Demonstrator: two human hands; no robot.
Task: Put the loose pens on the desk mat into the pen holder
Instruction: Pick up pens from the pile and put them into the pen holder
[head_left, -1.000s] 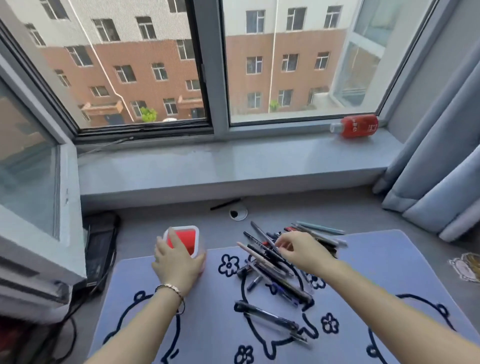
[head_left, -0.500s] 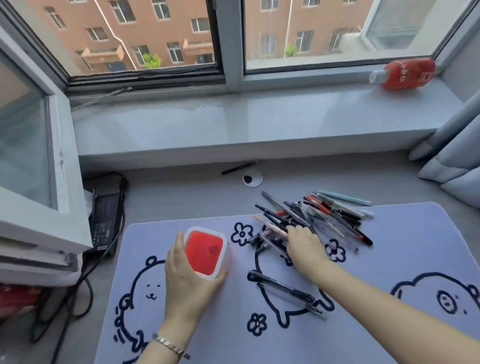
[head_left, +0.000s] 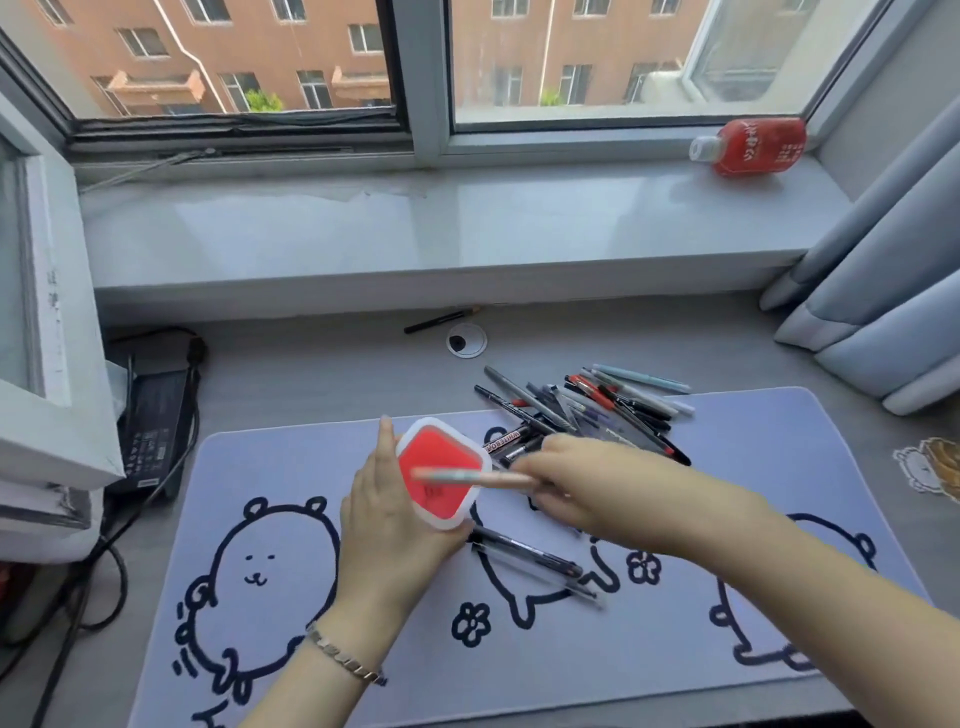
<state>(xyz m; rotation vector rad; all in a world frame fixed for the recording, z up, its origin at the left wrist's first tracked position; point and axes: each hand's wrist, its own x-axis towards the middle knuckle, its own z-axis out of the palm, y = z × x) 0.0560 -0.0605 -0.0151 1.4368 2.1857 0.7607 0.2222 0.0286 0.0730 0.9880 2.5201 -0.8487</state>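
Note:
The pen holder (head_left: 441, 501), red inside with a white rim, is lifted and tilted in my left hand (head_left: 387, 540), which grips it from the left. My right hand (head_left: 582, 486) holds a pale pen (head_left: 457, 475) crosswise over the holder's mouth, its tip pointing left. A heap of several loose pens (head_left: 587, 410) lies on the far edge of the lilac desk mat (head_left: 701, 519), behind my right hand. A black pen (head_left: 524, 550) and a clear one lie on the mat under my right forearm.
A black pen (head_left: 441, 319) lies off the mat beside a cable grommet (head_left: 466, 340). A red bottle (head_left: 753, 146) lies on the windowsill. A black box with cables (head_left: 150, 415) sits left, an open window sash above it. Curtains (head_left: 883, 301) hang at right.
My left hand has lifted the holder and tilted it toward the right. My right hand has picked a pale pen out of the heap and brought it left over the holder's mouth.

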